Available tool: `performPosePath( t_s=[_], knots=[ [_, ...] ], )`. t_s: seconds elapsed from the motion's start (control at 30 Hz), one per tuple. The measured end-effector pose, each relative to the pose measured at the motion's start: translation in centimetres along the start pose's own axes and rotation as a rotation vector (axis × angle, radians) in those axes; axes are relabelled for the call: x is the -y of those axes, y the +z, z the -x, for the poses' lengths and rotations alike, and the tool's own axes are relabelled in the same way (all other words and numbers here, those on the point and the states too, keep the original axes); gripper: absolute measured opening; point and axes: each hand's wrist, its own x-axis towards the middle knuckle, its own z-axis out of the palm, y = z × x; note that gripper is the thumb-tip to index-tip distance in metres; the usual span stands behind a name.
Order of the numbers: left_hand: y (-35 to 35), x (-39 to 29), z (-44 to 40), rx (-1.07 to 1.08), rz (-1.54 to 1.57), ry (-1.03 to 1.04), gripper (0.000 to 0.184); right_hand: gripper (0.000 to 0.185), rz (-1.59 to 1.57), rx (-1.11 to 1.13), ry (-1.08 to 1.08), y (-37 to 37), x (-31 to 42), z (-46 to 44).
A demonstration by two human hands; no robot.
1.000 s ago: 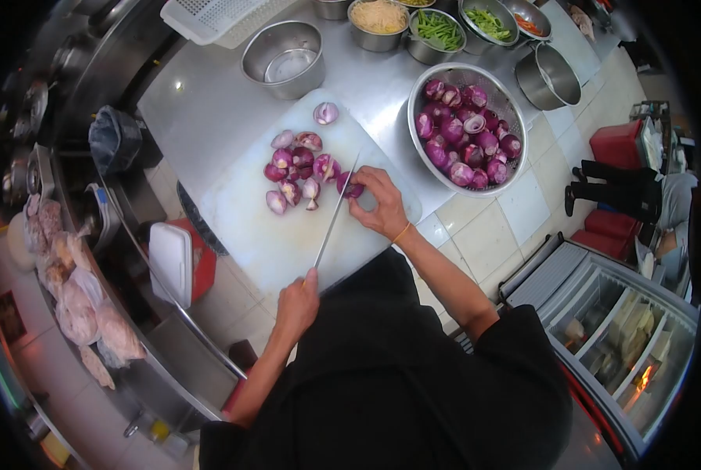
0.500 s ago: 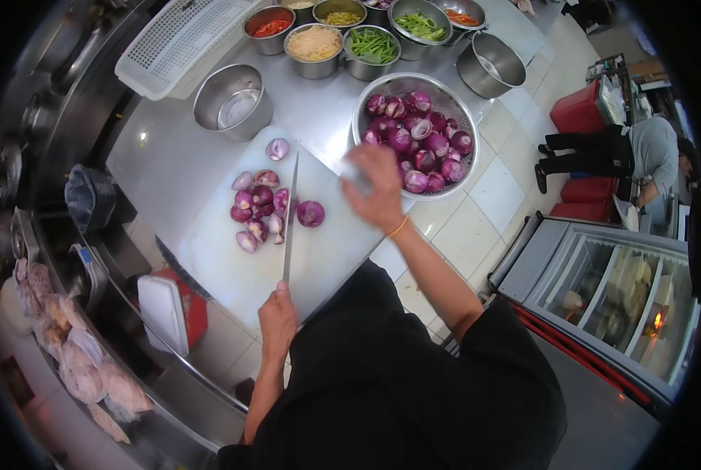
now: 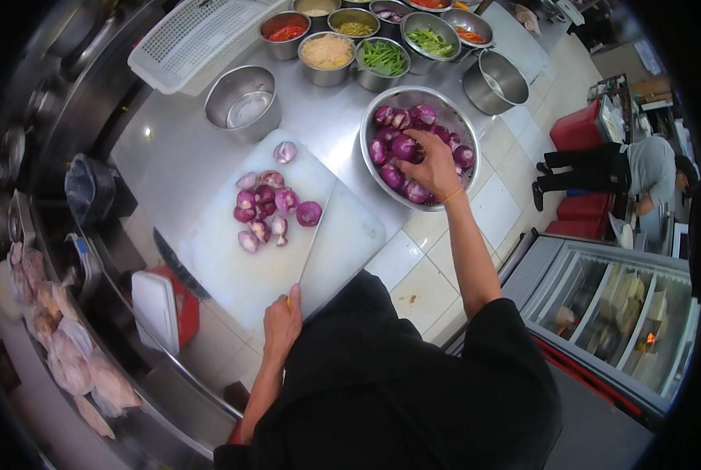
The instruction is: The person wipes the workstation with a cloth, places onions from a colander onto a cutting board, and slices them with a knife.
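Note:
My left hand is closed round the handle of a long knife, whose blade lies aslant over the white cutting board. Left of the blade is a loose group of peeled red onions and cut pieces; one whole red onion is right beside the blade. A cut onion piece sits at the board's far corner. Inside the perforated metal colander, heaped with peeled red onions, my right hand has thumb and fingers round a red onion.
A steel bowl stands beyond the board. Several bowls of cut vegetables line the back, with green beans nearest and another steel pot at right. A white basket is back left. A person bends near a glass-topped freezer.
My right hand has moved from above the board into the colander, onto the onions. The knife has shifted right, from over the onion group to the right of the single onion.

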Motion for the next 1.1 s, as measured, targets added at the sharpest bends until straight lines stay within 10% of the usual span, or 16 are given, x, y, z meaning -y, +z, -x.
performPosePath(
  t_s=[0.4, 1.1],
  knots=[
    [-0.3, 1.0, -1.4, -0.036, 0.080, -0.080, 0.075, 0.062, -0.287, 0.063, -0.174, 13.5, 6.5, 10.0],
    [-1.7, -0.8, 2.4, 0.024, 0.103, -0.034, 0.068, 0.035, -0.418, -0.134, -0.234, 15.5, 7.4, 11.2]
  ],
)
